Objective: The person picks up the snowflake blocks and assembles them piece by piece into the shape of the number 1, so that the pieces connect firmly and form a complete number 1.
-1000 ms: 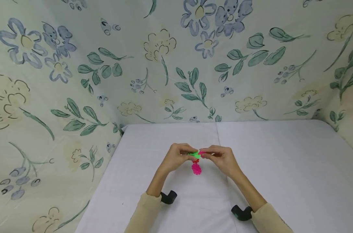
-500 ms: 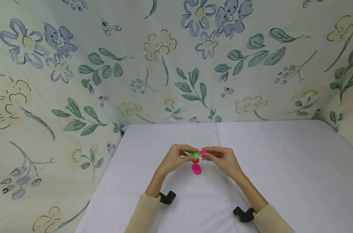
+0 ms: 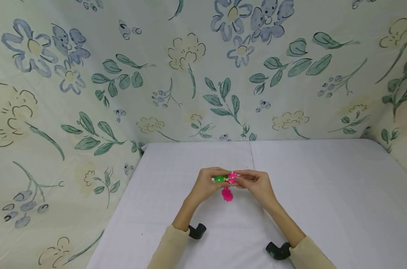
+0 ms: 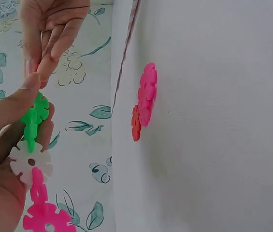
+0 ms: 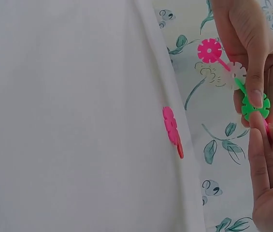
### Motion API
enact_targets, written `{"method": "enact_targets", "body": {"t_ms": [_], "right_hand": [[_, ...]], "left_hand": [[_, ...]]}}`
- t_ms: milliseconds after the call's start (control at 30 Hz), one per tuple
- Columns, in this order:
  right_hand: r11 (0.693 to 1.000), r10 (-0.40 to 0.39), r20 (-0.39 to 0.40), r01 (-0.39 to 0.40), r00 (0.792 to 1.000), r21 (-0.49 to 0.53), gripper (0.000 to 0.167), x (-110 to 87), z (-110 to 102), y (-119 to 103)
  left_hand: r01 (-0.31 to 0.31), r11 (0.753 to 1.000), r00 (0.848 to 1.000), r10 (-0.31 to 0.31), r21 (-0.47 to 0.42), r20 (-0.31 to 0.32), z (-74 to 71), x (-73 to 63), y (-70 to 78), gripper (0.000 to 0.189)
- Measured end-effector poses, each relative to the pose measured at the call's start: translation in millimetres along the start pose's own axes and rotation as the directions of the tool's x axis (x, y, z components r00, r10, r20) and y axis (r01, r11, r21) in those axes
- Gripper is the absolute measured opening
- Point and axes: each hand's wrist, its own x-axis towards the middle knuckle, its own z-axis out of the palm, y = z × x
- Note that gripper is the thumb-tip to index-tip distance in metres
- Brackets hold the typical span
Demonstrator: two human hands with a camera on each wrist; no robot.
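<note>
My left hand (image 3: 205, 183) pinches a chain of slotted plastic flower discs between thumb and fingers. In the left wrist view the chain runs from a green disc (image 4: 39, 107) through a white disc (image 4: 31, 162) to a pink disc (image 4: 49, 221) at its free end. My right hand (image 3: 257, 184) pinches another pink disc (image 3: 232, 177) against the chain's green end; fingers hide most of that joint. The fingertips of both hands meet there. Below the hands, a loose pink disc (image 3: 227, 194) lies on the cloth, a red disc (image 4: 136, 123) beside it.
A white cloth (image 3: 324, 194) covers the table, with a fold line running down it. Behind and to the left hangs a floral curtain (image 3: 190, 93). Black curved wrist pieces (image 3: 197, 231) stick out inward from both sleeves.
The pink disc in my right hand has turned to face the head camera more. My left hand has tilted the chain, so its green part shows more. The loose discs stay put.
</note>
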Motion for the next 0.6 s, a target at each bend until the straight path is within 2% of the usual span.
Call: {"method": "enact_targets", "body": {"t_ms": [167, 333, 500, 600], "right_hand": [[0.998, 0.05, -0.02, -0.05, 0.999, 0.032, 0.03, 0.3, 4, 2], [0.995, 0.096, -0.016, -0.096, 0.995, 0.027, 0.031, 0.5, 5, 5], [0.992, 0.125, 0.017, -0.125, 0.992, -0.025, 0.035, 2.4, 2, 9], [0.988, 0.148, 0.022, -0.147, 0.989, -0.049, 0.038, 3.6, 0, 11]], "left_hand": [[-0.02, 0.999, 0.999, 0.018, -0.029, -0.045, 3.9, -0.7, -1.7, 0.035], [-0.012, 0.999, 0.999, 0.009, -0.05, -0.051, 4.7, -1.1, -3.5, 0.033], [0.042, 0.999, 0.998, -0.043, -0.028, -0.051, -0.1, -2.2, -7.9, 0.03], [0.086, 0.996, 0.994, -0.087, -0.005, -0.073, -5.2, -3.5, -13.8, 0.028]]}}
